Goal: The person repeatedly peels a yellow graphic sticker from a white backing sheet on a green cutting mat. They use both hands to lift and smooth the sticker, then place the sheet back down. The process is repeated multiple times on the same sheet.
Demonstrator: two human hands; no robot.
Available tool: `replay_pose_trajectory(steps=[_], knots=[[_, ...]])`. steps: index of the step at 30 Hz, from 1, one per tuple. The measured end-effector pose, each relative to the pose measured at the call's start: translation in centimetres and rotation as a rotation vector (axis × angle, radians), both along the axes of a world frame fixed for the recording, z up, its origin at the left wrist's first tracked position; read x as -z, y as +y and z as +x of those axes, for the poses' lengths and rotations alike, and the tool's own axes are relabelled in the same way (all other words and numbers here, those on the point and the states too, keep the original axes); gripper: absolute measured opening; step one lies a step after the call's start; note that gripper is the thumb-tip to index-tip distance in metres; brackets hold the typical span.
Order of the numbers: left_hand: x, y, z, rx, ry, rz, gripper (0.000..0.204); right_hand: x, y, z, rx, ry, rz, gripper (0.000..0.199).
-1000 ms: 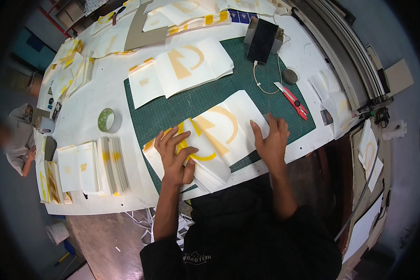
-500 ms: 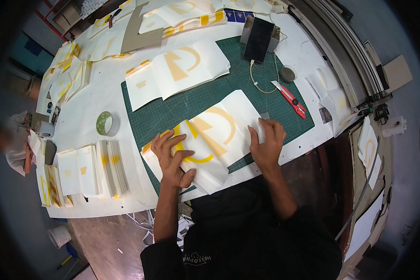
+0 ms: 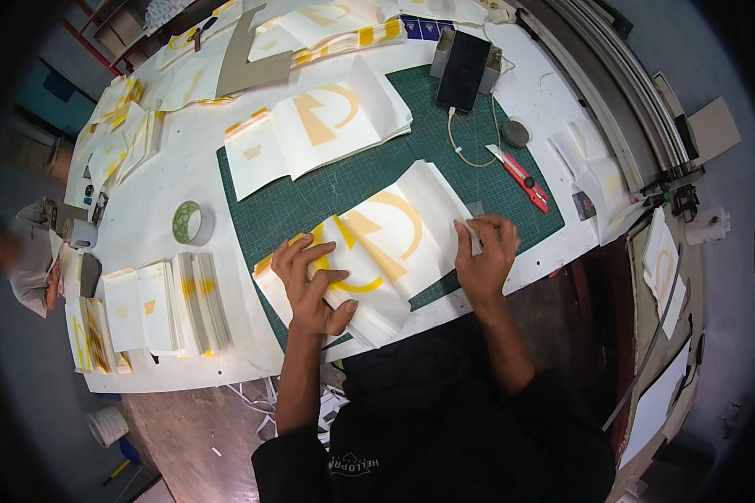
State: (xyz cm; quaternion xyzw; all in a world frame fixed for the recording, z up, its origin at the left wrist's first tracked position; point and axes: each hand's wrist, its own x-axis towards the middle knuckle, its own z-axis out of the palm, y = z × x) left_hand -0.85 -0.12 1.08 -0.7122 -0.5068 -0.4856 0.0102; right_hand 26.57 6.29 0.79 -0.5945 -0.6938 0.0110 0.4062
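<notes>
A stack of white printed sheets (image 3: 428,205) with yellow and tan curved shapes lies on the green cutting mat (image 3: 344,176) near the table's front edge. Its left part is folded over, showing a bright yellow arc. My left hand (image 3: 309,289) rests on this folded part, fingers spread and open. At the stack's right edge my right hand (image 3: 486,260) is closed, thumb and fingertips pinching the sheets' edge. Another stack of similar sheets (image 3: 268,151) lies farther back on the mat, its right-hand sheet lifted upright.
A red utility knife (image 3: 520,178), a dark round puck (image 3: 516,134) and a phone (image 3: 464,71) on a cable sit on the right. A tape roll (image 3: 193,222) and folded sheets (image 3: 164,306) lie to the left. Another person (image 3: 29,256) is at far left.
My right hand has shifted slightly right and its fingers have drawn together at the sheets' edge. The far stack's right-hand sheet has risen. My left hand has stayed in place.
</notes>
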Motion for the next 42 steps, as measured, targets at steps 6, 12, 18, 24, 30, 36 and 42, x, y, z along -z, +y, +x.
replay_pose_trajectory(steps=[6, 12, 18, 24, 30, 36, 42], knots=[[0.0, 0.0, 0.0, -0.002, 0.003, -0.004, 0.046, 0.3, 0.1, 0.1, -0.049, -0.030, 0.041, 0.012], [-0.1, -0.2, 0.0, -0.009, 0.019, -0.031, 0.052, -0.1, 0.6, 0.3, -0.040, -0.183, 0.143, 0.010], [-0.1, -0.1, 0.2, -0.015, 0.019, -0.035, 0.054, 1.2, 0.5, 0.7, -0.115, -0.155, 0.124, 0.022], [-0.2, -0.2, 0.1, -0.015, 0.022, -0.038, 0.053, 1.4, 0.7, 0.8, -0.182, -0.070, 0.181, 0.027], [-0.2, -0.1, 0.1, -0.012, 0.022, -0.034, 0.053, 1.3, 0.7, 1.0, -0.194, -0.120, 0.166, 0.024], [0.1, 0.0, 0.0, -0.012, 0.009, -0.014, 0.044, 0.5, 0.3, -0.2, -0.215, -0.139, 0.171, 0.018], [0.0, 0.0, 0.0, -0.012, 0.009, -0.014, 0.045, 0.3, -0.8, -1.4, -0.307, -0.108, 0.147, 0.017]])
